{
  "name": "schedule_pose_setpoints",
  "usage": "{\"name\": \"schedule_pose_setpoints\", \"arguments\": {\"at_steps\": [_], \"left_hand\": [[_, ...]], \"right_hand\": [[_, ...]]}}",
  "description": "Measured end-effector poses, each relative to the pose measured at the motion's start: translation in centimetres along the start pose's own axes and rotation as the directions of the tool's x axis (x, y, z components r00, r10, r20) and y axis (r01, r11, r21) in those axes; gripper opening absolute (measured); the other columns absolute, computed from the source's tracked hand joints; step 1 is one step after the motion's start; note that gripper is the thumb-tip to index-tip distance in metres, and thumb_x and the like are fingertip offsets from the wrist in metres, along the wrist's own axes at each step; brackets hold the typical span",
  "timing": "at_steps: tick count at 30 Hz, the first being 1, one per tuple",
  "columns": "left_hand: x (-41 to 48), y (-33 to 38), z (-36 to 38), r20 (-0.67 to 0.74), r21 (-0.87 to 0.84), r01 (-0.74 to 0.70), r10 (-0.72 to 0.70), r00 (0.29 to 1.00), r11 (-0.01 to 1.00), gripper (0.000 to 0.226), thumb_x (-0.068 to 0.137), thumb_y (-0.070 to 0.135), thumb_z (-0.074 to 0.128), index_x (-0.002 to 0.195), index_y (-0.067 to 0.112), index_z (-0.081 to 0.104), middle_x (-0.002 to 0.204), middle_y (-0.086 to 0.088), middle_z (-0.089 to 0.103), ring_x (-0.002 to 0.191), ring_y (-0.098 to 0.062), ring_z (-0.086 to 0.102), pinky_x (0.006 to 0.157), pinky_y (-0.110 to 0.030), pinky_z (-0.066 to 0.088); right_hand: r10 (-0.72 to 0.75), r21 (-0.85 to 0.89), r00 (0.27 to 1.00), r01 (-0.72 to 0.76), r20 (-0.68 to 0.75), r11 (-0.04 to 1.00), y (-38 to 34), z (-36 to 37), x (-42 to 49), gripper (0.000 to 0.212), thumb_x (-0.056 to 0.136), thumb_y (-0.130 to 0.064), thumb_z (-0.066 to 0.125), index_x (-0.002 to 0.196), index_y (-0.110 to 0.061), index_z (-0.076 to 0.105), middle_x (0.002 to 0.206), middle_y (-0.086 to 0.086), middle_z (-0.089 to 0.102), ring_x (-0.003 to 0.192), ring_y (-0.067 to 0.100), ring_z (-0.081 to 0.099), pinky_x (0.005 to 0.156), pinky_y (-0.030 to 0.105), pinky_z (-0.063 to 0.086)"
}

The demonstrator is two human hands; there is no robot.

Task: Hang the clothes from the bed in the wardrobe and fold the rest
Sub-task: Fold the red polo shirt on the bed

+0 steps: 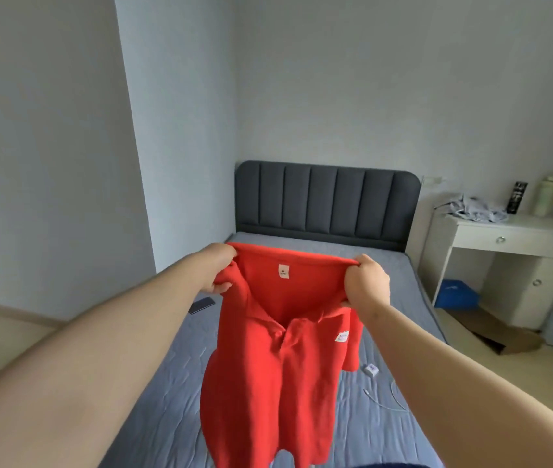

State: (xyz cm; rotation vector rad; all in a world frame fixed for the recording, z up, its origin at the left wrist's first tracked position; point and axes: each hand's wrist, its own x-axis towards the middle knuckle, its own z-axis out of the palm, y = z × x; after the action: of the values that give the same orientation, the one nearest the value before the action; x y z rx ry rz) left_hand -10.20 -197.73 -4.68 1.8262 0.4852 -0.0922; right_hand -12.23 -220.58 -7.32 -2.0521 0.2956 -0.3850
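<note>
Centre frame: red polo shirt (275, 366) held above the grey-blue bed (167, 383), my left hand (216, 271) and right hand (366, 282) each pinching a shoulder. Upper centre: dark headboard (325, 201); right edge: white desk (518, 234). Shirt's hem runs off the bottom edge; its label (283, 270) is unreadable.

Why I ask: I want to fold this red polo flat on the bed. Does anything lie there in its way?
Yes. The left hand and right hand hold the red polo over the bed. A white charger and a cable lie on the bed right of it, a dark phone left.
</note>
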Motion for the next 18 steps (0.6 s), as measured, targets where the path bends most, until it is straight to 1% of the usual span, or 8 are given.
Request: {"name": "schedule_pose_setpoints", "arguments": {"at_steps": [1, 2, 4, 6, 8, 12, 15, 18], "left_hand": [[0.1, 0.1, -0.2, 0.025, -0.022, 0.003, -0.003, 1.000, 1.000, 0.014, 0.093, 0.025, 0.045, 0.083, 0.016, 0.051, 0.088, -0.004, 0.048, 0.085, -0.020, 0.052, 0.035, -0.019, 0.044], [0.1, 0.2, -0.3, 0.042, -0.032, 0.003, -0.001, 0.999, 0.999, 0.012, 0.093, 0.023, 0.045, 0.087, 0.016, 0.052, 0.095, -0.006, 0.051, 0.092, -0.022, 0.055, 0.037, -0.022, 0.048], [0.3, 0.4, -0.5, 0.037, -0.045, -0.019, 0.020, 0.999, 0.999, 0.011, 0.092, 0.015, 0.045, 0.100, 0.013, 0.053, 0.105, -0.008, 0.051, 0.101, -0.029, 0.056, 0.047, -0.032, 0.055], [0.5, 0.6, -0.6, 0.004, -0.067, -0.054, 0.055, 0.999, 0.996, 0.014, 0.092, 0.009, 0.045, 0.105, 0.010, 0.050, 0.096, -0.007, 0.049, 0.097, -0.029, 0.053, 0.059, -0.038, 0.057], [0.6, 0.8, -0.4, -0.027, -0.082, -0.089, 0.087, 0.996, 0.993, 0.014, 0.092, 0.007, 0.045, 0.106, 0.009, 0.049, 0.089, -0.005, 0.047, 0.098, -0.026, 0.049, 0.065, -0.036, 0.054], [1.1, 0.9, -0.2, -0.046, -0.015, -0.139, 0.138, 0.989, 0.990, 0.023, 0.090, 0.004, 0.047, 0.110, 0.010, 0.054, 0.102, -0.009, 0.049, 0.097, -0.023, 0.049, 0.071, -0.033, 0.052], [1.4, 0.2, -0.3, 0.000, 0.062, -0.153, 0.154, 0.988, 0.986, 0.020, 0.084, 0.002, 0.053, 0.102, 0.009, 0.056, 0.100, -0.009, 0.050, 0.096, -0.022, 0.051, 0.076, -0.033, 0.051], [1.7, -1.1, -0.5, 0.109, 0.188, -0.182, 0.164, 0.980, 0.965, 0.026, 0.074, -0.001, 0.058, 0.096, 0.012, 0.056, 0.098, -0.007, 0.055, 0.097, -0.021, 0.055, 0.077, -0.031, 0.050]], "right_hand": [[0.036, 0.063, 0.999, -0.038, 0.029, 0.997, -0.4, 0.1, 0.2, 0.025, 0.077, -0.002, 0.029, 0.078, -0.011, 0.053, 0.083, 0.011, 0.053, 0.063, 0.036, 0.061, 0.058, 0.045, 0.057], [0.069, 0.105, 0.996, -0.075, 0.055, 0.992, -0.6, 0.1, 0.4, 0.025, 0.078, -0.003, 0.030, 0.076, -0.014, 0.052, 0.078, 0.008, 0.052, 0.057, 0.033, 0.059, 0.047, 0.040, 0.056], [0.110, 0.125, 0.991, -0.120, 0.083, 0.985, -0.9, 0.3, 0.7, 0.026, 0.080, -0.004, 0.032, 0.076, -0.019, 0.053, 0.075, 0.003, 0.049, 0.056, 0.028, 0.055, 0.037, 0.031, 0.050], [0.135, 0.122, 0.987, -0.146, 0.091, 0.982, -1.0, 0.4, 1.0, 0.027, 0.079, -0.005, 0.033, 0.073, -0.021, 0.053, 0.073, 0.003, 0.050, 0.055, 0.027, 0.054, 0.036, 0.029, 0.049], [0.159, 0.152, 0.983, -0.171, 0.088, 0.974, -1.0, 0.5, 1.2, 0.027, 0.077, -0.004, 0.032, 0.075, -0.019, 0.054, 0.071, 0.007, 0.052, 0.050, 0.025, 0.053, 0.038, 0.028, 0.049], [0.189, 0.222, 0.980, -0.197, 0.057, 0.955, -0.9, 0.7, 1.6, 0.027, 0.077, -0.002, 0.030, 0.076, -0.017, 0.052, 0.063, 0.013, 0.058, 0.045, 0.023, 0.058, 0.043, 0.029, 0.052], [0.208, 0.247, 0.976, -0.217, 0.064, 0.944, -0.1, 1.1, 1.8, 0.026, 0.079, 0.000, 0.030, 0.077, -0.012, 0.053, 0.062, 0.015, 0.062, 0.051, 0.025, 0.063, 0.046, 0.030, 0.053], [0.220, 0.267, 0.973, -0.230, 0.067, 0.936, 1.4, 1.7, 1.8, 0.020, 0.080, -0.001, 0.038, 0.077, -0.005, 0.057, 0.062, 0.014, 0.063, 0.053, 0.022, 0.063, 0.050, 0.029, 0.054]]}}
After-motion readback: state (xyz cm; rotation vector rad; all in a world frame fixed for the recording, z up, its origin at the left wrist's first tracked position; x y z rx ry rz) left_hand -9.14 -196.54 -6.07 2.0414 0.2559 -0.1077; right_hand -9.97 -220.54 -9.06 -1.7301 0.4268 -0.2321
